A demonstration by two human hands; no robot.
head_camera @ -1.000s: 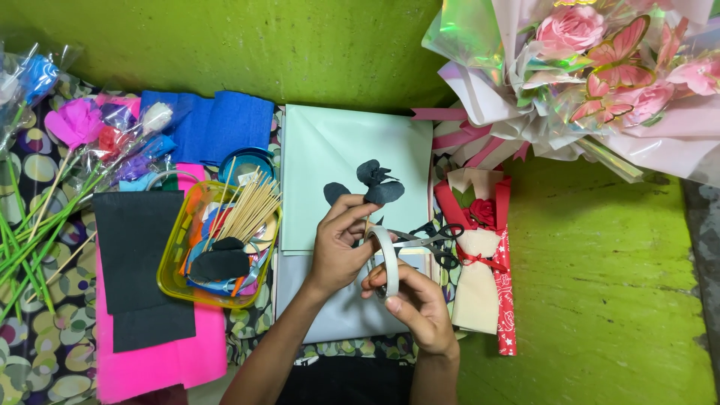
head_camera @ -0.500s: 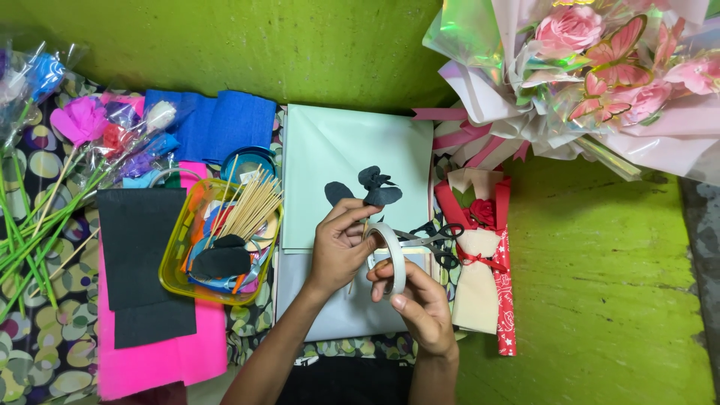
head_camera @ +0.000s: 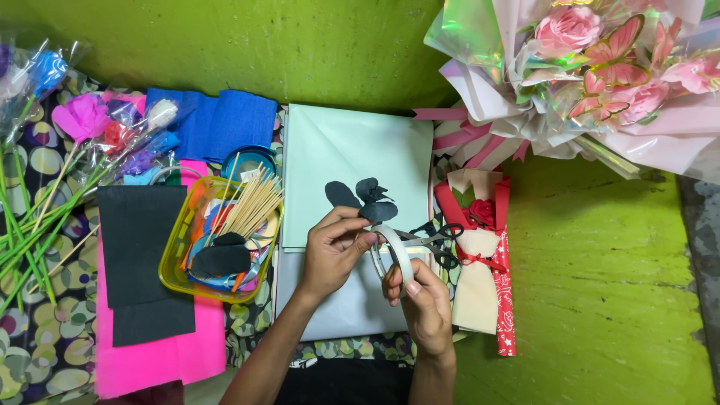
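Note:
My right hand grips a white roll of tape upright at its lower edge. My left hand pinches the top of the same roll with thumb and fingers, close to the dark petal-shaped paper pieces. These petals lie on a pale mint sheet of paper. Black-handled scissors lie just right of the roll, partly hidden behind it.
A yellow tray holds wooden sticks and dark paper scraps. Black paper lies over pink paper at the left, with blue crepe and wrapped flowers. A small red-wrapped rose bouquet and a big pink bouquet are on the right.
The tape roll has tilted slightly and my left fingers have shifted along its top edge; both hands stay in the same place.

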